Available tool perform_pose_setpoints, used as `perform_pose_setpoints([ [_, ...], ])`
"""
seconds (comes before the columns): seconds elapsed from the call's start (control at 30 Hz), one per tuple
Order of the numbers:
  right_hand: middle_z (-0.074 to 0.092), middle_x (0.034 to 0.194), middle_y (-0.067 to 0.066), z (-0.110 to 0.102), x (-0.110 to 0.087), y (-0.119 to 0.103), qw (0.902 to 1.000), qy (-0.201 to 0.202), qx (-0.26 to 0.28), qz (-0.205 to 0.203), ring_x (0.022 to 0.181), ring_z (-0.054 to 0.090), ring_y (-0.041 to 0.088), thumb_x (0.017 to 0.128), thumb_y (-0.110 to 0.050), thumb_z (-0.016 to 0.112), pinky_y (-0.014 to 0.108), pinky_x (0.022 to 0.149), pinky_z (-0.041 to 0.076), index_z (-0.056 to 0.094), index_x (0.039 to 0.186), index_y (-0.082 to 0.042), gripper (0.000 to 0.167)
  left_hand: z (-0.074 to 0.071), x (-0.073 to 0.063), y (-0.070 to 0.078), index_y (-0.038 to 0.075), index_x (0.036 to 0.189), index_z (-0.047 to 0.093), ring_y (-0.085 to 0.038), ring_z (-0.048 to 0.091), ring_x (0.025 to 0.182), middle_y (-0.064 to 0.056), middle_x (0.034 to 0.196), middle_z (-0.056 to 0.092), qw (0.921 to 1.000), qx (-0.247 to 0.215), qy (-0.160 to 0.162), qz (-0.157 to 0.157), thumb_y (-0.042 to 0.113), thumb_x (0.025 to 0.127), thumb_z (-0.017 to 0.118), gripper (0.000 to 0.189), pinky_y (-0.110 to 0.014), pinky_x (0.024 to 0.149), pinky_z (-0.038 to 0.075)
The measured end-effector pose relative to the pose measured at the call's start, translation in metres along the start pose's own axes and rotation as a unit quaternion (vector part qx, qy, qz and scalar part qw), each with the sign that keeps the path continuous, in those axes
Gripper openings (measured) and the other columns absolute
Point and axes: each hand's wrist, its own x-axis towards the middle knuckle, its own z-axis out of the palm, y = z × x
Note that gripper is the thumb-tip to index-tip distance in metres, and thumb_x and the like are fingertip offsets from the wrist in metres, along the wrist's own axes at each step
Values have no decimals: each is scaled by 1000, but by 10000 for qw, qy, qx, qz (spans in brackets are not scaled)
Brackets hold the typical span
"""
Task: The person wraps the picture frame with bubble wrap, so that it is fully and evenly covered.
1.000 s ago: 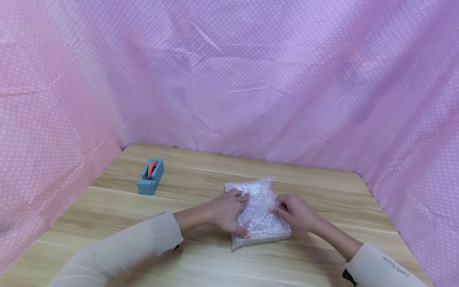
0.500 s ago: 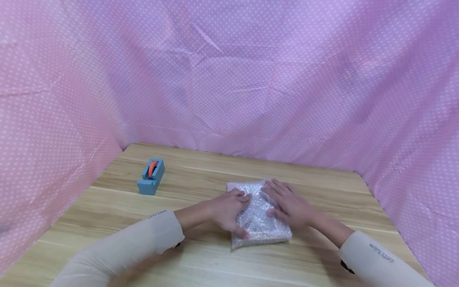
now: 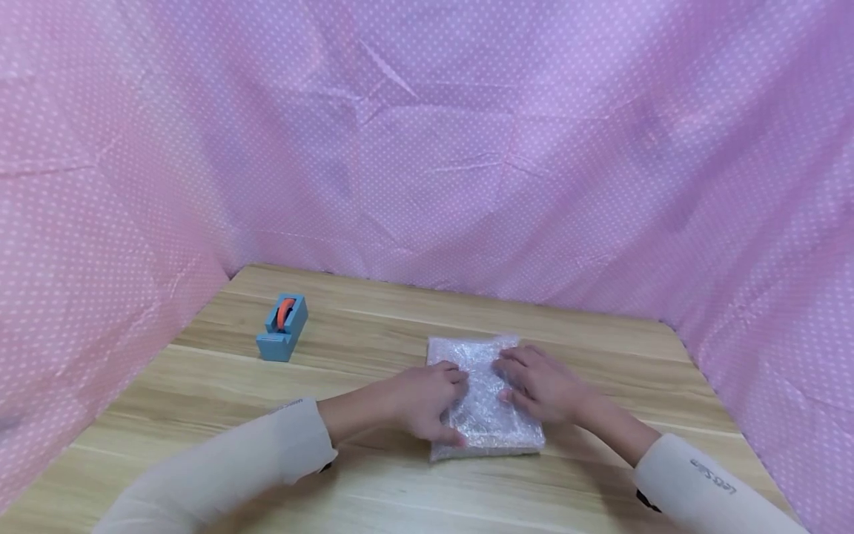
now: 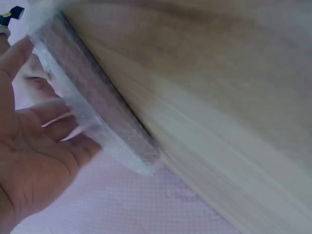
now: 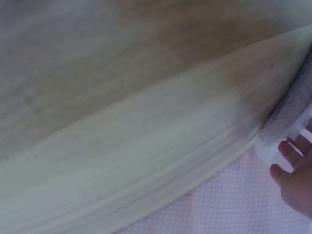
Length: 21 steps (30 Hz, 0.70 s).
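Found lying flat on the wooden table, between and partly beneath both hands: a bubble-wrapped packet. Noted at its left side: the left hand, fingers slightly bent and loosely parted over the wrap, thumb set well away toward the near edge, pinching nothing visible. Noted at its right side: the right hand, fingers bent and resting on top, thumb apart from them and also on the wrap, likewise no pinch visible. Firmness of either hand's pressure: cannot tell. Contents of the packet: not identifiable through the film. Seen ahead and to the left of the left hand, well apart from it: a blue tape dispenser with an orange roll. Seen beyond both hands, past the table's far edge: a dotted pink curtain. Chief risk, in judgement: springing up of the wrap on lifting the right hand, from stiffness of the film and want of any visible fastening under those fingers. Second risk: skidding or twisting of the packet between the hands, from uneven sideways push on slick plastic. Third risk: crushing of bubbles beneath the left thumb, from heavy pressing near the edge.
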Motion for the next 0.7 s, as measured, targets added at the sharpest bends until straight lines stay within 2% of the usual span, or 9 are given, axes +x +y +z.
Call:
perform_pose_setpoints([
  [0.1, 64, 130, 19, -2, -1, -6, 9998, 35, -47, 195, 121, 58, 36, 96, -37, 69, 55, 107, 44, 66, 129, -5, 46, -1, -2, 3, 8, 139, 62, -26, 52, 135, -10, 144, 59, 9988, -181, 277, 348, 58, 93, 66, 68, -34, 113, 42],
  [0.2, 64, 128, 18, -5, -2, -12, 9993, 25, -18, 386, 120, 59, 36, 96, -33, 70, 56, 107, 44, 66, 128, -4, 43, 0, -3, 1, 14, 145, 57, -23, 56, 131, -8, 141, 61, 9960, -303, 411, 737, 48, 95, 68, 61, -36, 114, 40],
  [0.3, 63, 130, 18, -5, -4, -16, 9983, -42, 24, 580, 121, 58, 37, 97, -33, 70, 58, 107, 43, 65, 128, -5, 43, 1, -3, -3, 23, 152, 51, -23, 53, 135, -5, 142, 61, 9914, -265, 383, 1221, 42, 98, 66, 59, -42, 118, 35],
  [0.4, 62, 131, 20, -4, -2, -15, 9977, 4, 41, 673, 122, 58, 38, 97, -32, 69, 59, 106, 44, 65, 129, -5, 43, 0, -1, -10, 29, 150, 53, -26, 47, 141, -3, 143, 61, 9871, -148, 275, 1573, 37, 102, 62, 49, -48, 120, 30],
  [0.5, 62, 131, 22, -1, 3, -8, 9975, 99, 32, 699, 123, 57, 41, 96, -31, 70, 60, 107, 43, 64, 129, -4, 43, -1, 2, -19, 31, 145, 58, -34, 43, 144, -5, 149, 55, 9873, -122, 153, 1576, 37, 105, 57, 41, -51, 120, 29],
  [0.63, 61, 133, 24, 1, 14, 3, 9971, 54, 125, 749, 125, 56, 43, 97, -31, 69, 60, 107, 43, 64, 131, -3, 45, -2, 6, -31, 33, 144, 59, -48, 38, 143, -13, 157, 45, 9919, -301, -6, 1235, 47, 106, 51, 42, -52, 119, 31],
  [0.7, 59, 135, 25, 2, 22, 8, 9965, -65, 234, 801, 126, 56, 43, 98, -32, 68, 59, 108, 43, 62, 133, -3, 46, -2, 8, -37, 32, 143, 60, -48, 37, 143, -13, 156, 45, 9930, -357, -20, 1121, 52, 106, 48, 44, -52, 119, 31],
])
